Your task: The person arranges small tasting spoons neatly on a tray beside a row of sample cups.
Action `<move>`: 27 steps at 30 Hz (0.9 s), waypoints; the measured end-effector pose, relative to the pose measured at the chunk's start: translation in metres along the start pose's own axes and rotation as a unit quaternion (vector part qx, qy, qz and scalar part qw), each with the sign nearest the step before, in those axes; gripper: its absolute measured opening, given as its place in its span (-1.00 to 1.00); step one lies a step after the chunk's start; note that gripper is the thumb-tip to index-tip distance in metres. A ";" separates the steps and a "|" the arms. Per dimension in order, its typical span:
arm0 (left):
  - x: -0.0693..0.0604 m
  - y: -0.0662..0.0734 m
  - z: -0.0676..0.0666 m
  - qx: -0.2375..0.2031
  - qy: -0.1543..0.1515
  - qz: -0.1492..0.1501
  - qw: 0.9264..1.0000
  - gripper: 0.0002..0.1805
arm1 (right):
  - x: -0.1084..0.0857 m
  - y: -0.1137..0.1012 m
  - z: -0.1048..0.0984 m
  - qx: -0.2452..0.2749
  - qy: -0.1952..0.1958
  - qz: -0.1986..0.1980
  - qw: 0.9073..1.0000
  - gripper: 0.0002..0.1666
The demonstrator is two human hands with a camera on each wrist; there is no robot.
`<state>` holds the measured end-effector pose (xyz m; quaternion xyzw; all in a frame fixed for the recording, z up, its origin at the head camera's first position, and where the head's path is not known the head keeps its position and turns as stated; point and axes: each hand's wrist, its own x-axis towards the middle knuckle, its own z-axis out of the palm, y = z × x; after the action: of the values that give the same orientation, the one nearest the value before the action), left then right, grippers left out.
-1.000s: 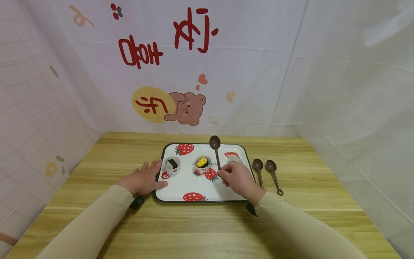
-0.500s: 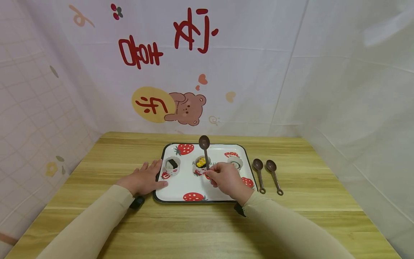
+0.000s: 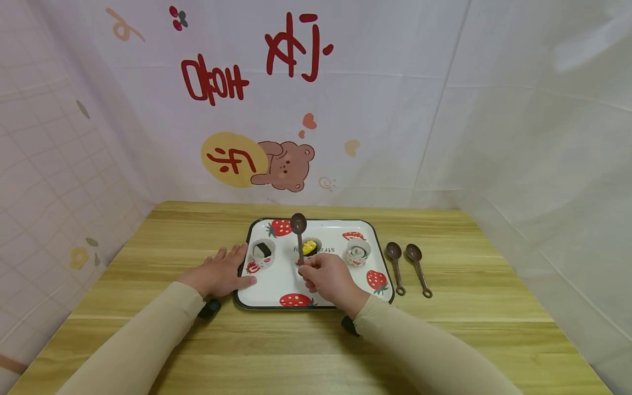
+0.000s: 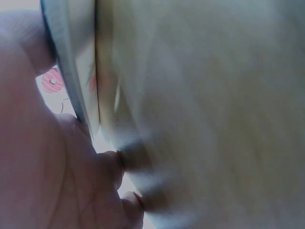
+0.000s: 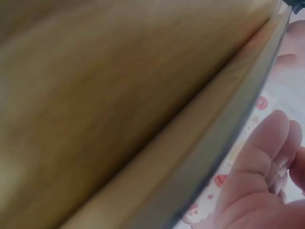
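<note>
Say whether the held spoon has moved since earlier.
Yes, leftward: the held spoon has passed from right to left of the yellow topping in the head view.

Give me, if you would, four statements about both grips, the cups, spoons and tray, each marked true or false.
1. The right-hand grip holds a brown spoon by its handle. True.
2. The left-hand grip holds another spoon. False: the left-hand grip rests at the left edge of the strawberry-print tray.
3. The leftmost cup contains a black-wrapped rice ball. True.
4. The rightmost cup lies on its side. False: the rightmost cup stands upright.
</note>
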<state>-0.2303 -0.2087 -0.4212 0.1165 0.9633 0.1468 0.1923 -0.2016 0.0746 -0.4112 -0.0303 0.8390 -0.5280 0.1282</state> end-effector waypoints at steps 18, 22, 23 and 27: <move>-0.003 0.001 -0.001 0.004 0.001 -0.001 1.000 0.17 | 0.005 -0.006 0.020 0.058 -0.031 0.035 0.997 -0.76; -0.003 0.001 -0.002 0.006 -0.003 -0.004 1.000 0.17 | 0.006 -0.006 0.023 0.077 -0.041 0.049 0.995 -0.75; -0.003 0.001 -0.002 0.006 -0.003 -0.005 1.000 0.17 | 0.006 -0.007 0.023 0.080 -0.041 0.052 0.995 -0.76; -0.002 0.002 -0.001 0.003 -0.003 -0.003 1.000 0.17 | 0.006 -0.007 0.025 0.085 -0.043 0.064 0.993 -0.77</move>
<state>-0.2285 -0.2083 -0.4186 0.1149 0.9634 0.1430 0.1956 -0.2015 0.0480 -0.4160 0.0115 0.7847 -0.5866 0.2000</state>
